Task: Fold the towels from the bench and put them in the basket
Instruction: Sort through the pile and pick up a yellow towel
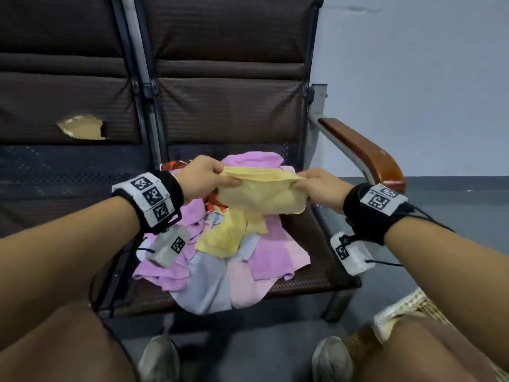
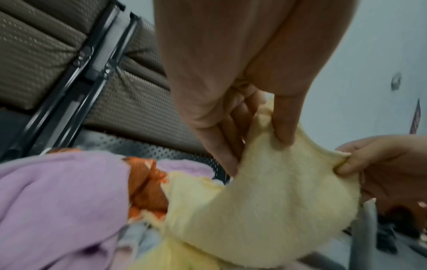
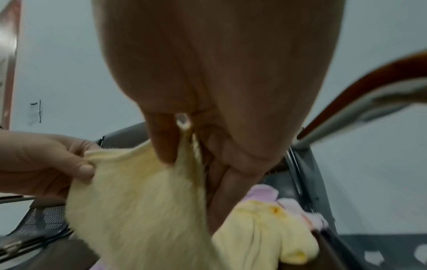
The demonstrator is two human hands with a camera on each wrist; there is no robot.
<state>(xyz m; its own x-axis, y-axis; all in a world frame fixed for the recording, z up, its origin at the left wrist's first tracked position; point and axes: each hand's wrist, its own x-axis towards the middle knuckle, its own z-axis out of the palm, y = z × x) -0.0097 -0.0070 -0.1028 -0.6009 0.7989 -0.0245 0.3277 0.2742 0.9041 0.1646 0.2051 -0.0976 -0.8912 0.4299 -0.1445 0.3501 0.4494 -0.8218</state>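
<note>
pale yellow terry towel (image 1: 261,193) pinched at its top corners by left hand (image 1: 205,176) and right hand (image 1: 321,188), stretched between the fingers, woven basket (image 1: 407,307) caught only by head view

basket (image 1: 413,307): only a woven corner shows at the lower right of the head view, the rest behind the right knee and past the frame edge.
towel pile (image 1: 220,260): its upper part is hidden by the held yellow towel (image 1: 261,191).
orange printed cloth (image 1: 217,205): mostly buried, pattern unreadable.

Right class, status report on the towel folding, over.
Left hand and right hand pinch the yellow towel taut above the pile. Basket waits lower right. Nothing in the way.
</note>
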